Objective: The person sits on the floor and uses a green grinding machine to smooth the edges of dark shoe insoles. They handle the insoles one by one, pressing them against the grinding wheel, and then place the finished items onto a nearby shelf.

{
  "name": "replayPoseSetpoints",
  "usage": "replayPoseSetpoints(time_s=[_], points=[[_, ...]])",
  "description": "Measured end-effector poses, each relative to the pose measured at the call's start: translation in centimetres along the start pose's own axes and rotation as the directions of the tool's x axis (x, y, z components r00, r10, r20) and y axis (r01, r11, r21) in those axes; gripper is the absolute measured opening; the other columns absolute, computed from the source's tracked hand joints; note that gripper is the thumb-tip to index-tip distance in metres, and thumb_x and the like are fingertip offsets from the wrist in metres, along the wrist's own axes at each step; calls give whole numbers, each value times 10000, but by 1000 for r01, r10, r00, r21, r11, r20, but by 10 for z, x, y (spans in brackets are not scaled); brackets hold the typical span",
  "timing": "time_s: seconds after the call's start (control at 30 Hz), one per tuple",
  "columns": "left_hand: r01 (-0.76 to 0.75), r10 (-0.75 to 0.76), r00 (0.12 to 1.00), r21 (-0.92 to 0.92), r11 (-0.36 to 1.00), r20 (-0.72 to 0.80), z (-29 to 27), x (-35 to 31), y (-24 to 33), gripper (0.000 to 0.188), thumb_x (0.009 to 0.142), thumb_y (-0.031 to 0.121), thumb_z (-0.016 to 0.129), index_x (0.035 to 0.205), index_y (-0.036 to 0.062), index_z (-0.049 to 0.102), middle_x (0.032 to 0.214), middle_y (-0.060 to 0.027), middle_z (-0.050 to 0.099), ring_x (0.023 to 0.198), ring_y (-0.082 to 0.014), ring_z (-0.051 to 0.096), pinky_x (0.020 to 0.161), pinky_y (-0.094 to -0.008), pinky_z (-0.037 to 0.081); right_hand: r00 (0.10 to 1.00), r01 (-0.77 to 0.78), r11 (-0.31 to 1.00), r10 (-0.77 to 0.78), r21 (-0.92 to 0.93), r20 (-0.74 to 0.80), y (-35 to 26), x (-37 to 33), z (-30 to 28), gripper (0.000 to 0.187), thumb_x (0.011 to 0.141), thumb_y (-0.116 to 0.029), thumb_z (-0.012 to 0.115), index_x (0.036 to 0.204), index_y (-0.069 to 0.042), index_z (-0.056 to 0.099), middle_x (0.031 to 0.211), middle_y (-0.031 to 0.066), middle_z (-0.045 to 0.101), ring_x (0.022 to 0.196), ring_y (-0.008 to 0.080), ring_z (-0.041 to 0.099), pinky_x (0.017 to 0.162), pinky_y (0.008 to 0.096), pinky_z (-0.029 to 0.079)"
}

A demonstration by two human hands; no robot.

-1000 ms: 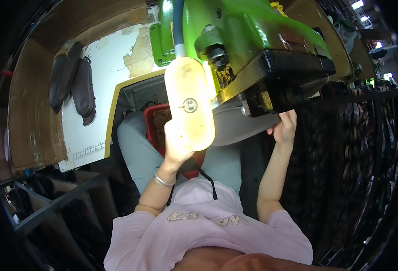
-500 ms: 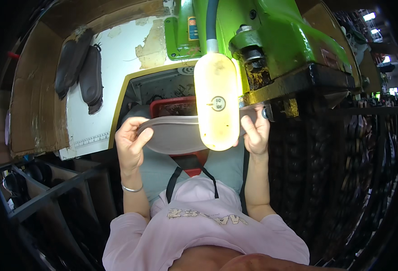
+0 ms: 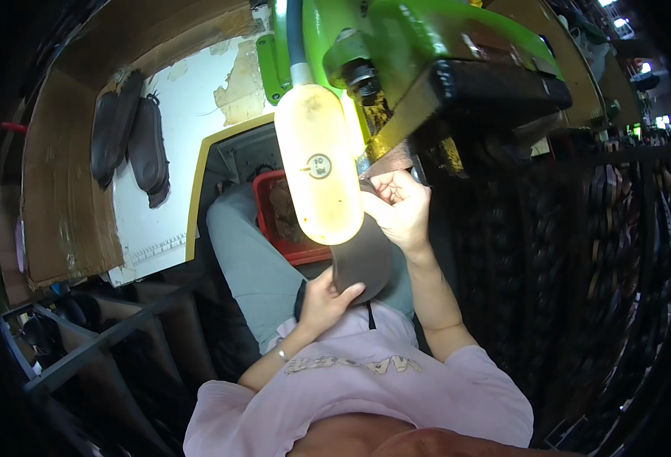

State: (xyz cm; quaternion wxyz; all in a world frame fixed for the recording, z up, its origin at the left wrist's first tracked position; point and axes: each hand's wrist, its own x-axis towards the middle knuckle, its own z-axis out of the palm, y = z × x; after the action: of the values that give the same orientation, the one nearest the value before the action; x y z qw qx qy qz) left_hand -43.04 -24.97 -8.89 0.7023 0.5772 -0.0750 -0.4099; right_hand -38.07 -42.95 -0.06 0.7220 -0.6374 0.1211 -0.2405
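A dark grey-brown shoe sole (image 3: pixel 364 263) is held lengthwise between my two hands, above my lap. Its near, rounded end is pinched by my left hand (image 3: pixel 326 303), thumb on the upper face. My right hand (image 3: pixel 401 206) grips the far end with bent fingers, right by the lower working parts of the green machine (image 3: pixel 419 34). A glowing yellowish oval lamp (image 3: pixel 320 164) hides part of the sole. Whether the sole's far tip touches the machine I cannot tell.
Two dark soles (image 3: pixel 148 152) lie on the white tabletop (image 3: pixel 175 99) beside an open cardboard box (image 3: pixel 65 175). Below the machine sits a red bin (image 3: pixel 309 253) with scraps inside. A divided rack (image 3: pixel 114 327) stands at lower left; racks of dark soles (image 3: pixel 609 251) line the right.
The sole has turned from crosswise to lengthwise. My left hand has moved down and right to its near end; my right hand has shifted slightly left, near the machine. The view has shifted somewhat.
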Motion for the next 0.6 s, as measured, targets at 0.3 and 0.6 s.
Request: replayPoseSetpoints(time_s=[0.3,0.6], points=[[-502,338,862,-543,673,-378,-14,76,65,275,880,49,547,1141,-28,512,1079,-136,581,999,-237,587,879,-376,497,975,93,916,-4,-390,222,19,-47,-44,385,634,-147,842,917,-12,619,873,53,624,765,150,588,732,270,467],[-424,445,867,-804,417,-227,-61,89,40,324,921,67,480,1243,39,490,1250,-116,549,1164,-261,527,1007,-459,416,994,3,952,-36,-307,-101,49,-89,-65,183,820,-21,684,955,58,590,844,88,640,701,98,612,582,214,530]])
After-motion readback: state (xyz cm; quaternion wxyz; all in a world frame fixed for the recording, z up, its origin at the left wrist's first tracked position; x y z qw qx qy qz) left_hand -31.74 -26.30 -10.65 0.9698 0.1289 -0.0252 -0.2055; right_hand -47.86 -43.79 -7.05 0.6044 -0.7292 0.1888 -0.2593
